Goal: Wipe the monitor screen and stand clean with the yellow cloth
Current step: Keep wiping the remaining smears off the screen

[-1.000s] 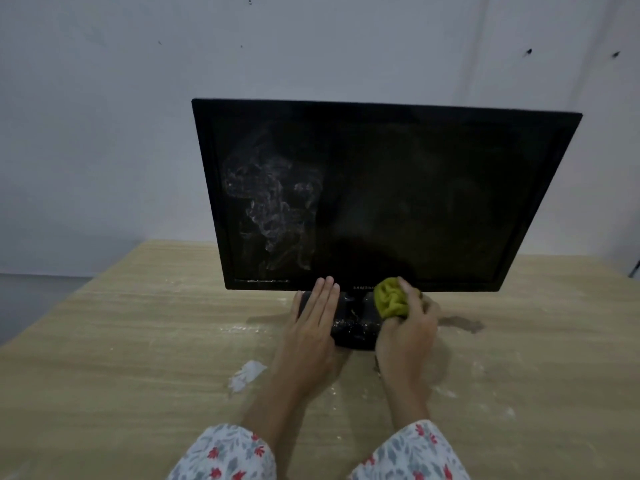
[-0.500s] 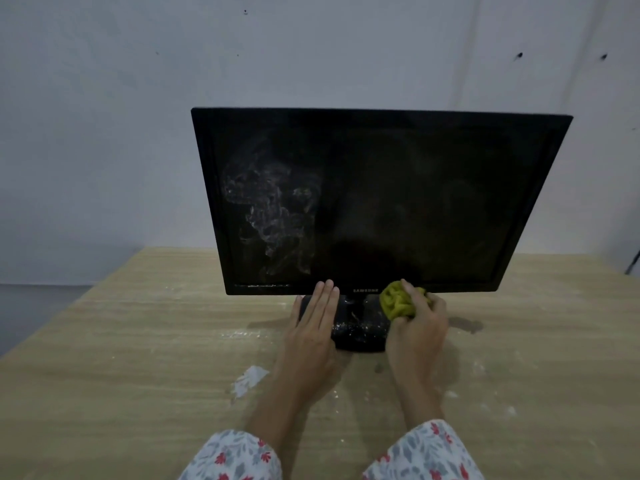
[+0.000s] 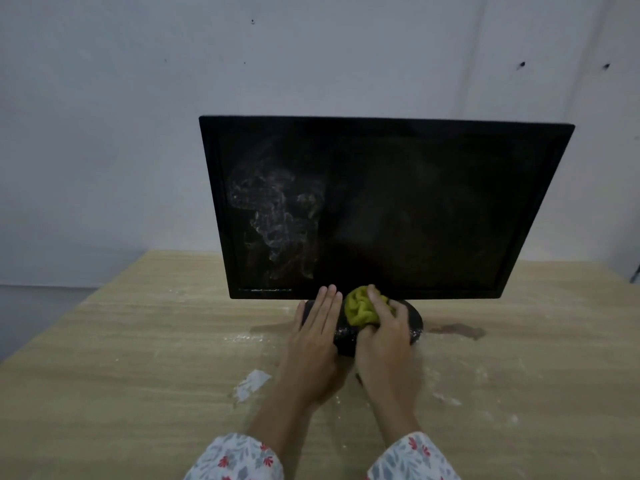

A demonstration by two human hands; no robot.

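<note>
Head view shows us on the stand (image 3: 414, 318), under the monitor (image 3: 388, 206) on the counter (image 3: 138, 341): our right hand (image 3: 384, 336) grips the balled yellow cloth (image 3: 360, 308) on it, our left hand (image 3: 317, 336) flat with straight fingers. White smears on the screen's left half likely come next.

Both forearms reach forward from floral-print sleeves (image 3: 239, 459), side by side and nearly touching at the hands. The left hand (image 3: 317, 344) lies flat, palm down, with its fingers (image 3: 327, 306) straight and close together pointing ahead, resting on the black stand (image 3: 414, 322) beneath it. The right hand (image 3: 384, 341) sits just beside it, fingers curled round the bunched yellow cloth (image 3: 358, 311), which bulges out ahead of its knuckles and toward the left hand, its thumb tucked under the cloth's near edge.
</note>
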